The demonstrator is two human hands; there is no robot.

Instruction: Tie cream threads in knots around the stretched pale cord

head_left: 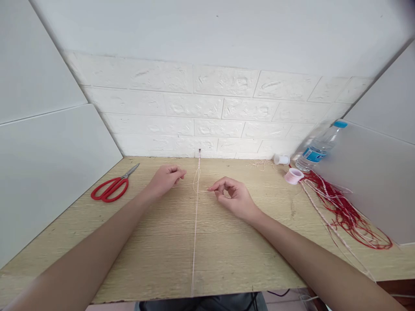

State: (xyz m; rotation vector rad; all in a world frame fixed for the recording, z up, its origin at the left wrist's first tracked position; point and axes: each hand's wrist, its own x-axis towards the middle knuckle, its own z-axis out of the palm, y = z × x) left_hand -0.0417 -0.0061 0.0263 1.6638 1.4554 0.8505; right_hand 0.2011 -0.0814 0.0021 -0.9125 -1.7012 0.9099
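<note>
A pale cord point(195, 233) runs from a small dark point on the wall point(199, 150) toward the table's front edge. Its far end is thicker and looks braided or knotted. My left hand point(167, 178) is to the left of the cord, fingers curled closed on a thin thread that leads toward it. On the other side, my right hand point(236, 198) pinches a thin thread point(202, 191) between thumb and forefinger. A loose loop of thread point(195, 176) hangs beside the cord, between the two hands.
Red-handled scissors point(112, 189) lie at the left. On the right are a pink thread spool point(294, 176), a white spool point(281, 160), a water bottle point(319, 147) and a heap of red cords point(343, 207). White panels point(48, 172) flank the wooden table point(155, 259).
</note>
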